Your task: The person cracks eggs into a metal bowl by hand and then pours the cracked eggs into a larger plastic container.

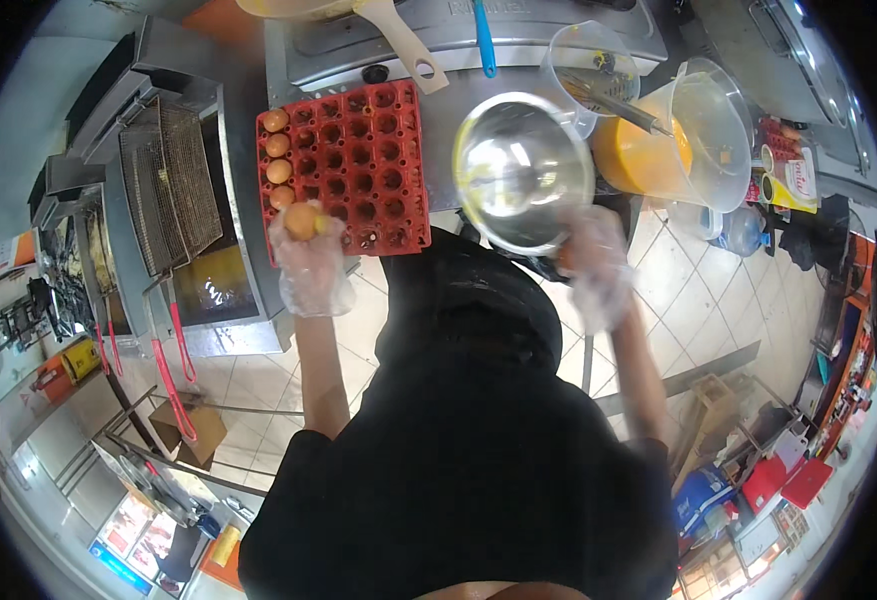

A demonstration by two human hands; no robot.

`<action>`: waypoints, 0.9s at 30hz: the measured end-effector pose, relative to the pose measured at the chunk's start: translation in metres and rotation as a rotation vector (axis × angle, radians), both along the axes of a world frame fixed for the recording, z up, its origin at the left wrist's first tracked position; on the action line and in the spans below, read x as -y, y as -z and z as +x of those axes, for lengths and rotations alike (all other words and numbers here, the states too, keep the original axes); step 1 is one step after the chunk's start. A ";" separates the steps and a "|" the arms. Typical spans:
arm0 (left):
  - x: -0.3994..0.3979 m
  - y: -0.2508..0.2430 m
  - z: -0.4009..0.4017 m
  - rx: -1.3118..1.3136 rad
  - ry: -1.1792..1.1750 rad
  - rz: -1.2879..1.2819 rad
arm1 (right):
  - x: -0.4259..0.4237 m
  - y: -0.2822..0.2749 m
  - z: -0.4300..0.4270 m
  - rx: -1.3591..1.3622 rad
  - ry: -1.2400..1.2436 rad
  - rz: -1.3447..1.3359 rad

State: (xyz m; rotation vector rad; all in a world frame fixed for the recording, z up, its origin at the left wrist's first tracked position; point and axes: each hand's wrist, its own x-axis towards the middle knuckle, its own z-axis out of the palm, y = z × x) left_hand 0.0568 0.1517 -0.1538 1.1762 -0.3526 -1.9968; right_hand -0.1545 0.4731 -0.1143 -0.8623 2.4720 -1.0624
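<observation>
My left hand (311,270), in a clear plastic glove, holds a brown egg (302,222) over the near left corner of a red egg tray (417,161). Several brown eggs (279,171) stand in the tray's left column, and most other cups are bare. My gloved right hand (597,262), blurred, is at the near right rim of a shiny steel bowl (521,169). Its fingers close around a brownish, egg-like thing (566,256), mostly hidden by hand and blur. Yellow smears mark the bowl's left rim.
Right of the bowl stand a clear jug (588,45) with a whisk (626,112) over it and a larger plastic jug (720,165) with orange-yellow liquid. A pan handle (404,49) and a blue handle (485,41) overhang the counter. At left is a fryer with wire baskets (172,180).
</observation>
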 end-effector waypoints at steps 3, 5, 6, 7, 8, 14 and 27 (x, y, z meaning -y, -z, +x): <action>-0.013 0.001 -0.016 -0.091 0.248 -0.122 | 0.046 0.073 0.013 -0.166 -0.226 0.185; -0.021 -0.005 -0.032 -0.206 0.376 -0.062 | 0.065 0.107 0.014 0.117 -0.169 0.322; -0.031 -0.008 -0.049 -0.295 0.456 0.026 | 0.059 0.152 0.016 -0.082 -0.127 0.224; -0.035 -0.004 -0.056 -0.287 0.455 0.019 | 0.062 0.165 0.018 -0.176 -0.127 0.163; -0.039 0.007 -0.067 -0.291 0.486 0.055 | 0.061 0.176 0.018 -0.277 -0.108 0.114; -0.059 0.037 -0.106 -0.305 0.634 0.025 | 0.029 0.148 0.007 0.293 0.068 0.070; -0.097 0.030 -0.150 -0.298 0.974 -0.158 | 0.090 0.012 0.016 0.292 0.441 -0.770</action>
